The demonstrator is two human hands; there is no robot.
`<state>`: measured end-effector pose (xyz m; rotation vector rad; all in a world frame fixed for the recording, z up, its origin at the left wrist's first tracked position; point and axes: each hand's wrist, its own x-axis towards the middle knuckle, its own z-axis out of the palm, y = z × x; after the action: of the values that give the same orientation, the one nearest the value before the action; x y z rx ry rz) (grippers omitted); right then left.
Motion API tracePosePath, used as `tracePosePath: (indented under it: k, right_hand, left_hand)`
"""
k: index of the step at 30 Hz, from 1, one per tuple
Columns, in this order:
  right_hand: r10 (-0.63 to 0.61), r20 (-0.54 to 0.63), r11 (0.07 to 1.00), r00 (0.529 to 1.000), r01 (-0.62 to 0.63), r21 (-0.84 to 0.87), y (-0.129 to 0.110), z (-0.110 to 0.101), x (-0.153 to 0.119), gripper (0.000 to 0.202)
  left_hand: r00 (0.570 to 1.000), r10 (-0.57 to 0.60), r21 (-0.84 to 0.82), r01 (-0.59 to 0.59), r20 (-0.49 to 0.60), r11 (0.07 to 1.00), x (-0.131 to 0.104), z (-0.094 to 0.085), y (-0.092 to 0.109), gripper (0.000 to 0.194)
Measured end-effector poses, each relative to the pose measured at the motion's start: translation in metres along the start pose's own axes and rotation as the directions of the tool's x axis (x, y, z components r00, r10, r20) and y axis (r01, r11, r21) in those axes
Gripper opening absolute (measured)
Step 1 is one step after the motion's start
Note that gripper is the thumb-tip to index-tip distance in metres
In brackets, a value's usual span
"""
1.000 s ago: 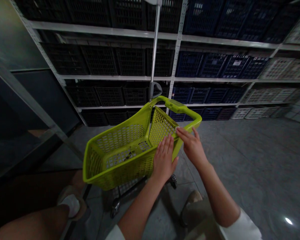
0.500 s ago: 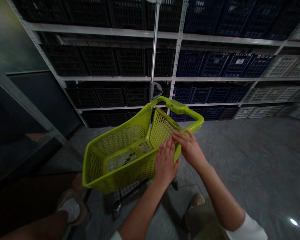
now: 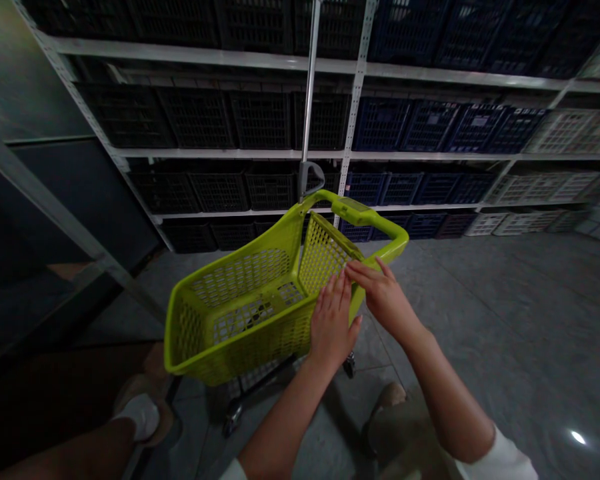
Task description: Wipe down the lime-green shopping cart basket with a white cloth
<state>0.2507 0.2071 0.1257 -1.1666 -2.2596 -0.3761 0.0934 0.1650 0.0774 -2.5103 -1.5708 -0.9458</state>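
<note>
A lime-green plastic shopping cart (image 3: pixel 240 342) stands in front of me, its basket mesh-sided and holding nothing I can see. Over the near rim lies my left hand (image 3: pixel 331 320), open, fingers stretched out and thumb apart. My right hand (image 3: pixel 380 287) rests on the same rim just below the cart handle (image 3: pixel 387 227), also open with its fingers extended. The fingertips of both hands meet or nearly meet. A shiny metal pole (image 3: pixel 310 100) with a grey looped holder (image 3: pixel 313 177) rises from the cart's far corner.
White metal shelving (image 3: pixel 300 65) fills the background, loaded with black crates (image 3: pixel 267 120), dark blue crates (image 3: pixel 383 127) and white crates (image 3: pixel 560 130). A grey metal frame bar (image 3: pixel 55 213) slants along the left. A bent leg with a shoe (image 3: pixel 145 417) is at lower left, on grey tiled floor (image 3: pixel 495 320).
Almost nothing differs. The view has shifted very slightly, while both hands stay at the cart's rim and the cart stands in place.
</note>
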Motion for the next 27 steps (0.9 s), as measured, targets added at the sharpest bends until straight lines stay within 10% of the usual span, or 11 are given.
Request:
tracePosePath:
  k: [3, 8, 15, 23, 27]
  right_hand:
    - [0.018, 0.011, 1.000, 1.000, -0.018, 0.004, 0.013, -0.005, -0.002, 0.066]
    - [0.293, -0.304, 0.939, 0.907, -0.333, -0.090, 0.053, -0.014, -0.004, 0.064]
    - [-0.042, 0.042, 0.999, 0.998, 0.041, 0.026, -0.001, 0.000, -0.001, 0.064]
    - [0.343, -0.317, 0.922, 0.884, -0.381, -0.065, 0.059, -0.015, -0.005, 0.063]
    - [0.216, -0.179, 0.971, 0.960, -0.230, -0.059, 0.023, -0.006, -0.002, 0.064]
  left_hand:
    - [1.000, 0.015, 0.003, -0.015, -0.006, 1.000, 0.000, -0.001, 0.000, 0.079]
    - [0.999, 0.044, 0.001, -0.044, -0.009, 0.999, 0.000, -0.001, 0.001, 0.080]
    - [1.000, -0.007, 0.011, 0.007, -0.007, 1.000, 0.001, 0.002, 0.004, 0.080]
    - [0.999, 0.042, -0.021, -0.042, -0.012, 0.999, -0.001, 0.000, 0.004, 0.080]
    - [1.000, 0.021, 0.001, -0.021, -0.003, 1.000, 0.000, 0.002, 0.006, 0.080]
